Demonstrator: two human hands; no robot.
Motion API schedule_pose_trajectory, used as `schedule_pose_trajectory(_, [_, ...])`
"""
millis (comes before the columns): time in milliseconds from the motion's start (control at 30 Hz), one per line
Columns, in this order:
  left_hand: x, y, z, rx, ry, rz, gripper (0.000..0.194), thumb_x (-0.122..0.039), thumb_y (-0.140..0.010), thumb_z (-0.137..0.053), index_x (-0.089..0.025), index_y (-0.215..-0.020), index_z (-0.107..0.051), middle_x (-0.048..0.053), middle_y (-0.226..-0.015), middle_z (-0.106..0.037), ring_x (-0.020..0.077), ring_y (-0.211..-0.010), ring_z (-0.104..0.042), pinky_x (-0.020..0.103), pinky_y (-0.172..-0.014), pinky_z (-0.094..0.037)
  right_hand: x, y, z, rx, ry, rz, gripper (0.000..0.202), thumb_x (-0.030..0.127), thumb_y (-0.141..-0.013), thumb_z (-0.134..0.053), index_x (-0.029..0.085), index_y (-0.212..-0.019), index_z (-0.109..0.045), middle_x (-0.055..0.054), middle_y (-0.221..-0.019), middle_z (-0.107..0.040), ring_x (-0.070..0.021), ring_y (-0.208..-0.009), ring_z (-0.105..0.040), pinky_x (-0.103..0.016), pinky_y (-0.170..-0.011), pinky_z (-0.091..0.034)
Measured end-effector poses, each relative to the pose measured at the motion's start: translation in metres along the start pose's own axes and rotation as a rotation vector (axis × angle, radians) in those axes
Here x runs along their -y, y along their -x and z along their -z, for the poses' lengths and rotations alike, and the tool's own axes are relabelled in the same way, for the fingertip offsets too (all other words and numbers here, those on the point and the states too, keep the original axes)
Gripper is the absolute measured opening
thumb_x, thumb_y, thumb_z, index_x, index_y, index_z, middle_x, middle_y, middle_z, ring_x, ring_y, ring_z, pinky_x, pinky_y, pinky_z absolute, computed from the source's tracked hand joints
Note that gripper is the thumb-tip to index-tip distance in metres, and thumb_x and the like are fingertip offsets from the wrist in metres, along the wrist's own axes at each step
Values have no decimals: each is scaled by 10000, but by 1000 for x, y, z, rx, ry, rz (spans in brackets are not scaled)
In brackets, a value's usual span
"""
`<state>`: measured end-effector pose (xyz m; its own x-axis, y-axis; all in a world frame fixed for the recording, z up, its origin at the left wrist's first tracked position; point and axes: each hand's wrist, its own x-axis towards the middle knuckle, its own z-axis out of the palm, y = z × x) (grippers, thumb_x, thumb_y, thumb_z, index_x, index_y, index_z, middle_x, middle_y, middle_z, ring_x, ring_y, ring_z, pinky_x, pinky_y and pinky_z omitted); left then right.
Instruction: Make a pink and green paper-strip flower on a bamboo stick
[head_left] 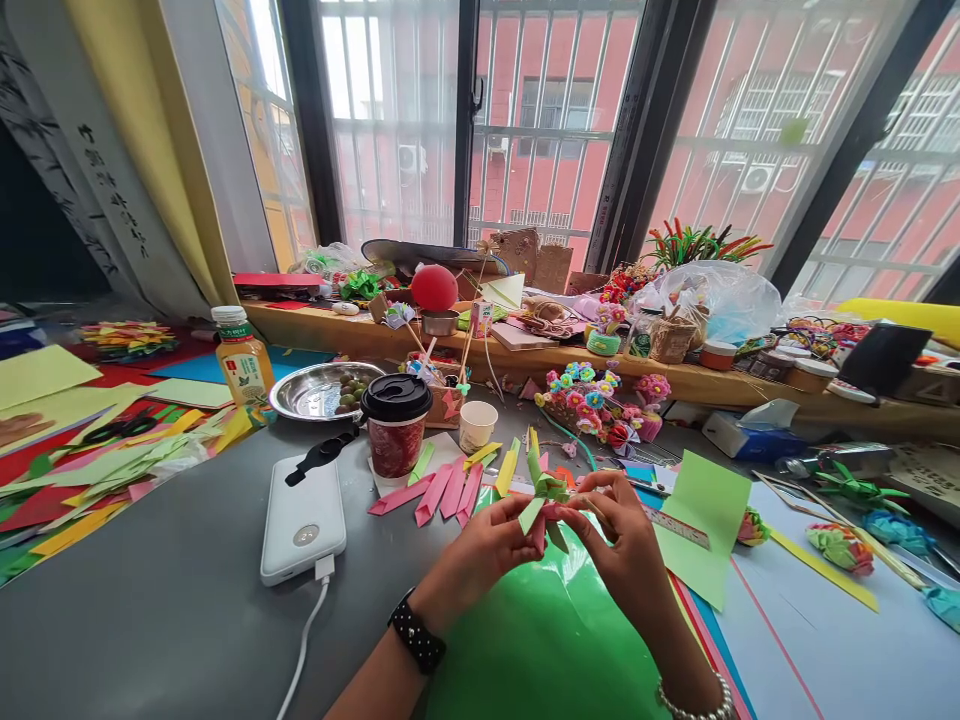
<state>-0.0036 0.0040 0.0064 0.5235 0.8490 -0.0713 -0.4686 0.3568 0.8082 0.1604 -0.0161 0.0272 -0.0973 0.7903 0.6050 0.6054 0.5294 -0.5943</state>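
Near the middle of the view, a folded paper piece (551, 488) in green and pink is held between both hands, above a shiny green surface (555, 640). My left hand (484, 550) pinches its lower left side, with the fingers closed round it. At the right side, the thumb and fingers of my right hand (619, 530) close on the same piece. Folded pink paper strips (442, 492) lie to the left of my hands, beside yellow ones (508, 468).
On the left stand a white power bank (304, 520) with a cable, a lidded cup (396, 430), a steel plate (311, 392) and a juice bottle (244, 360). Green paper (709, 520) lies right. Craft flowers (585, 395) and a paper cup (477, 427) stand behind.
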Motion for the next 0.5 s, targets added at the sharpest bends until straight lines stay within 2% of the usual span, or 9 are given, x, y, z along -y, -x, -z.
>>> schedule_pose_trajectory(133, [-6,0,3,-63,-153,-34,435,-251,-594,-730,-169,-980,-547,32,-795,-578,129,-691,-572,272,-675,-438,-2,-1,2,-11,48,9,232,358,-812,-487,186,-740,-625,-61,-869,-488,-152,-696,-535,-253,-587,-458])
schedule_pose_trajectory(200, [-12,2,4,-36,-192,-84,541,-244,-575,-740,-214,-1064,-511,56,-935,-568,171,-796,-582,312,-728,-440,-1,-1,2,-6,83,4,229,354,-813,-483,191,-741,-628,-58,-877,-484,-142,-664,-529,-241,-545,-452])
schedule_pose_trajectory(267, [-17,4,5,-28,-246,-142,499,-285,-604,-715,-227,-1063,-530,69,-1001,-552,210,-881,-566,330,-749,-436,-1,0,1,-5,100,4,227,349,-816,-479,194,-754,-632,-58,-886,-483,-135,-638,-524,-234,-510,-442])
schedule_pose_trajectory(367, [-21,7,5,-53,-466,-225,312,-326,-662,-662,-182,-936,-620,85,-1016,-551,220,-911,-539,305,-744,-430,0,1,-2,16,102,31,210,336,-821,-477,198,-777,-629,-63,-896,-485,-149,-668,-537,-253,-538,-451])
schedule_pose_trajectory(433, [-21,7,5,-34,-560,-221,282,-329,-669,-655,-170,-902,-637,89,-1028,-550,207,-872,-550,289,-720,-435,1,2,-3,33,114,53,204,337,-820,-480,201,-770,-625,-63,-887,-491,-162,-692,-548,-267,-561,-459])
schedule_pose_trajectory(500, [-19,6,4,-9,-550,-177,304,-331,-664,-659,-173,-920,-623,87,-1029,-552,197,-835,-570,287,-698,-443,4,2,-3,38,127,55,206,335,-822,-477,202,-766,-624,-61,-885,-497,-156,-671,-552,-271,-566,-465])
